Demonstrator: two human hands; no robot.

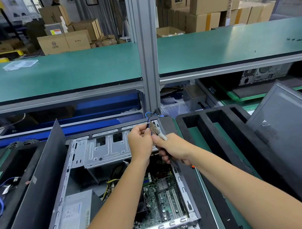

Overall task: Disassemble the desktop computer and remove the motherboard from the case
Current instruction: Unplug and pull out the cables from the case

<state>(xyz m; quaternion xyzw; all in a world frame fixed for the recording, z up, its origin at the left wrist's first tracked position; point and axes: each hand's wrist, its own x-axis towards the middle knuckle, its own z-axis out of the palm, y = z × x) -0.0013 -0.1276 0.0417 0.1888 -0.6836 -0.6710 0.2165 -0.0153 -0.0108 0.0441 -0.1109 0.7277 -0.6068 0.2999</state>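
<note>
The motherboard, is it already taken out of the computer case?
No, the motherboard lies inside the open case, beside the power supply.

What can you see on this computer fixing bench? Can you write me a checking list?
Surface: green mat, dark foam tray on it.
Job's things: open computer case; motherboard inside it; power supply inside it.
Clutter: loose side panel at right; black panel leaning at left.
Hands: left hand pinches the cable bundle; right hand grips pliers.
Cables: yellow wires near the power supply.
Surroundings: green shelf, cardboard boxes behind.
</note>
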